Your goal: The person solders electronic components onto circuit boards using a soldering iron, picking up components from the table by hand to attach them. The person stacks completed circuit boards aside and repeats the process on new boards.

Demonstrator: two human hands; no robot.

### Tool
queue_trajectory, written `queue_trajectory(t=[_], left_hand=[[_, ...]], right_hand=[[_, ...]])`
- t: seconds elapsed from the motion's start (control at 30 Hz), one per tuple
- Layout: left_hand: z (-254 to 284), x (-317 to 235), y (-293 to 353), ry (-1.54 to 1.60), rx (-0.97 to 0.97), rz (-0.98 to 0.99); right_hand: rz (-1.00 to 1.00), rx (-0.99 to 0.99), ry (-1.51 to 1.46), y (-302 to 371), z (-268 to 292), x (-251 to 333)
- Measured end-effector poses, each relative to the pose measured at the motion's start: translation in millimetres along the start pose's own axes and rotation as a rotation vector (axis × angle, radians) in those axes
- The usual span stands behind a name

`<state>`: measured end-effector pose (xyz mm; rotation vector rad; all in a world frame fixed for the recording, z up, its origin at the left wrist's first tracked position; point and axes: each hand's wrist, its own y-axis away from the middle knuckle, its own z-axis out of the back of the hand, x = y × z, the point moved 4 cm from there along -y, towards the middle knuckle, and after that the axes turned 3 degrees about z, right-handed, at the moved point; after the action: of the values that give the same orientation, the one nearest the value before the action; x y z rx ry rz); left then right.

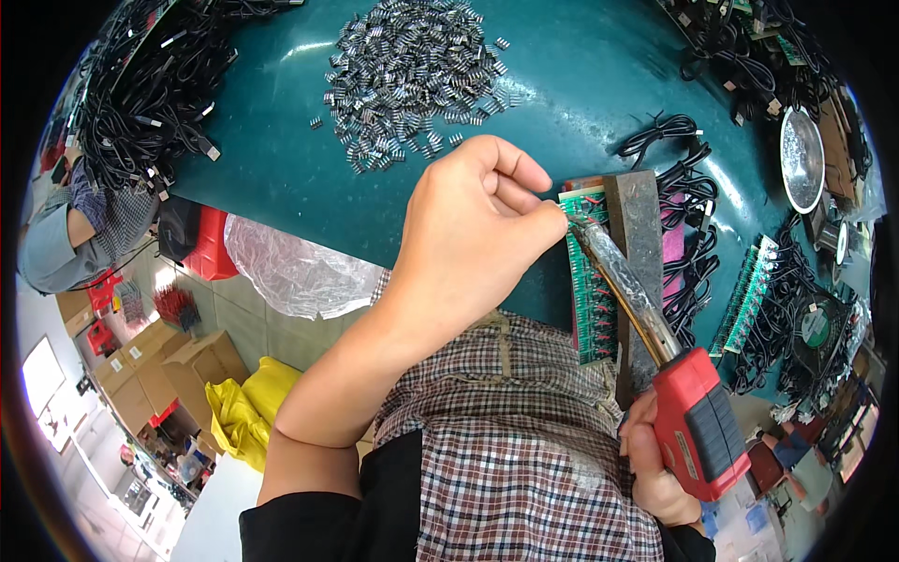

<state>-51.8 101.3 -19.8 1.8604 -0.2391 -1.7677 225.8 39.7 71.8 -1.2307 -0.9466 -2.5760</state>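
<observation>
A soldering iron with a red and black gun-style grip (pixel 698 421) is in my right hand (pixel 658 478); its fingers are wrapped round the grip. The iron's long, darkened shaft reaches up and left to the top part of a green circuit board strip (pixel 590 290). At that same spot, my left hand (pixel 473 220) is closed in a pinch of thumb and fingers, and what lies between the tips is hidden. Several small red wire ends show along the strip. A dark, worn bar (pixel 637 220) stands along the board's right side.
Small metal connectors (pixel 412 80) lie heaped on the green tabletop (pixel 272 150). Black cables (pixel 150 94) are piled at the far left, with more (pixel 688 262) right of the bar. Another board strip (pixel 744 295) and a metal bowl (pixel 803 159) sit at the right. A clear plastic bag (pixel 290 267) hangs at the table's edge.
</observation>
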Motion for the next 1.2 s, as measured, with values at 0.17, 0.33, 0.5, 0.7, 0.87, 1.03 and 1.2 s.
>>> queue_trajectory(t=[0.17, 0.33, 0.5, 0.7, 0.87, 1.03, 1.2], left_hand=[[-0.8, -1.2, 0.8, -0.002, 0.006, -0.017], [-1.9, -2.3, 1.3, -0.025, 0.018, -0.041], [-2.1, -3.1, 1.1, -0.06, 0.005, -0.045], [14.1, -10.9, 6.2, -0.049, -0.049, -0.073], [44.9, -33.4, 1.8, -0.602, -0.51, -0.505], [33.3, -33.7, -8.5, -0.944, -0.501, -0.727], [32.7, -30.5, -5.0, -0.994, -0.492, -0.7]], right_hand=[[0.013, 0.029, 0.052, 0.1, -2.7, -1.9], [0.035, -0.046, 0.076, 1.6, -4.1, 0.3], [-0.017, -0.056, -0.088, 3.9, 0.9, -0.9], [0.297, -0.018, -0.077, 4.2, 5.0, -14.5], [0.113, -0.009, -0.119, 11.7, 1.3, -23.0], [0.1, -0.026, -0.129, 8.5, -2.2, -12.0], [0.094, -0.07, -0.141, 9.4, -3.3, -7.7]])
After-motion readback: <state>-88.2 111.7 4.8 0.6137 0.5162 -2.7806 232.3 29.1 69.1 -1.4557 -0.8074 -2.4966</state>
